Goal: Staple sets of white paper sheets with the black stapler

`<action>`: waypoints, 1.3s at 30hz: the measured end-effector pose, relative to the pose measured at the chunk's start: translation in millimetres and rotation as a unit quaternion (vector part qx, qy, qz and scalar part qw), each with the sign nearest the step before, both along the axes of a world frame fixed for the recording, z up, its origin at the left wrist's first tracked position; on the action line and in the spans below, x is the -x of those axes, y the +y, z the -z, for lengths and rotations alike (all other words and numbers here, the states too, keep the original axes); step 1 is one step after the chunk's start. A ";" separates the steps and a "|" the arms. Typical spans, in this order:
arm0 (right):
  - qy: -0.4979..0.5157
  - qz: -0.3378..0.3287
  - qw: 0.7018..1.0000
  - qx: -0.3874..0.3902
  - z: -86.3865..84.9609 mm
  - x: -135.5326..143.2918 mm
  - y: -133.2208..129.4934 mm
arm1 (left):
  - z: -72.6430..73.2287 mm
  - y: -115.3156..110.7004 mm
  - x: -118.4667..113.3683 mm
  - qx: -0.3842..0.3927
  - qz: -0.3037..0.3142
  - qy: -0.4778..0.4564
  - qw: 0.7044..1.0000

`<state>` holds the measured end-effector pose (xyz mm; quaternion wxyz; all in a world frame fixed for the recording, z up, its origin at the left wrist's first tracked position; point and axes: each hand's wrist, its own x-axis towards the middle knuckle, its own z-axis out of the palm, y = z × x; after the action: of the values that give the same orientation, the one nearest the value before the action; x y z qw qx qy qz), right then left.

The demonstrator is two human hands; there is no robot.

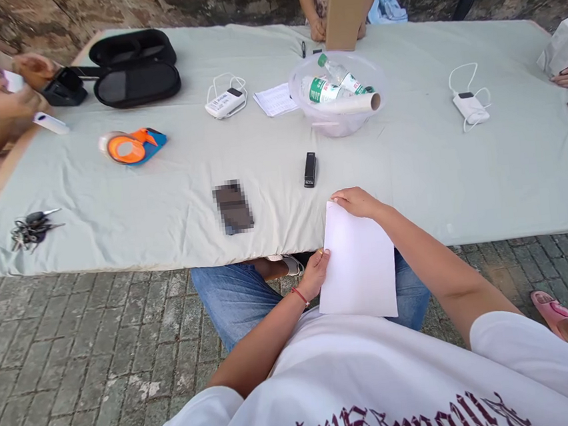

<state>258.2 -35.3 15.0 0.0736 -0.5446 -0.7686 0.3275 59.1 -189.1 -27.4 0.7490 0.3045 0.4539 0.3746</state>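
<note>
Both hands grip a white sheet (pixel 357 266) over the lap, at the near edge of the desk (pixel 411 180). The left hand (pixel 315 275) pinches its left edge, fingers clenched; the right hand (pixel 358 202) holds its far corner. A black lighter (pixel 310 169) lies just beyond.

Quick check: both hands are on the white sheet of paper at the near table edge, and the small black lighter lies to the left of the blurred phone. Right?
Not quite. The head view shows the lighter to the right of the phone, not the left. The rest holds: the left hand and right hand both hold the white sheet of paper at the near edge of the table.
</note>
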 end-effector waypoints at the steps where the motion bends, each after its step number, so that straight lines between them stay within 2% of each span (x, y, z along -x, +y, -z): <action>1: 0.005 0.010 1.000 0.012 -0.3 -0.8 0.6 | 0.5 -0.2 0.4 -0.002 0.003 -0.001 1.000; 4: 0.017 0.018 0.999 0.031 0.8 -1.2 1.7 | 2.3 -0.9 1.4 0.002 0.006 -0.004 1.000; 8: 0.037 0.035 0.999 0.016 6.0 4.7 2.1 | 4.9 -2.9 2.2 0.030 0.004 -0.020 0.999; 12: 0.023 0.015 0.999 0.023 7.6 4.0 5.4 | 9.0 -5.6 5.4 0.034 -0.003 0.001 0.999; 17: 0.002 -0.007 0.993 0.116 -1.0 -34.0 8.5 | 17.7 -8.8 16.8 0.020 -0.032 0.021 0.999; 21: 0.026 0.014 0.986 0.163 -5.5 -72.8 -1.2 | 22.1 -11.2 23.9 0.015 -0.048 0.030 0.998; 27: 0.089 0.128 0.973 0.171 4.5 -96.9 -27.2 | 24.4 -11.6 22.4 0.007 -0.037 0.039 0.999; 30: 0.172 0.235 0.938 0.188 13.2 -97.5 -42.4 | 23.2 -10.6 20.9 0.005 -0.038 0.041 0.998; 34: 0.267 0.350 0.880 0.177 24.0 -88.7 -73.6 | 20.9 -10.2 19.4 0.029 -0.051 0.030 0.998; 36: 0.280 0.371 0.871 0.160 27.5 -79.8 -92.6 | 20.6 -10.8 18.3 0.048 -0.057 0.013 0.997; 39: 0.257 0.395 0.875 0.112 31.1 -64.7 -118.1 | 20.9 -11.9 15.9 0.076 -0.065 -0.017 0.995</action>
<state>322.9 -153.4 -16.1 0.3299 -0.7044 -0.4016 0.4834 43.2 -201.0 -48.4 0.7516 0.2102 0.4867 0.3926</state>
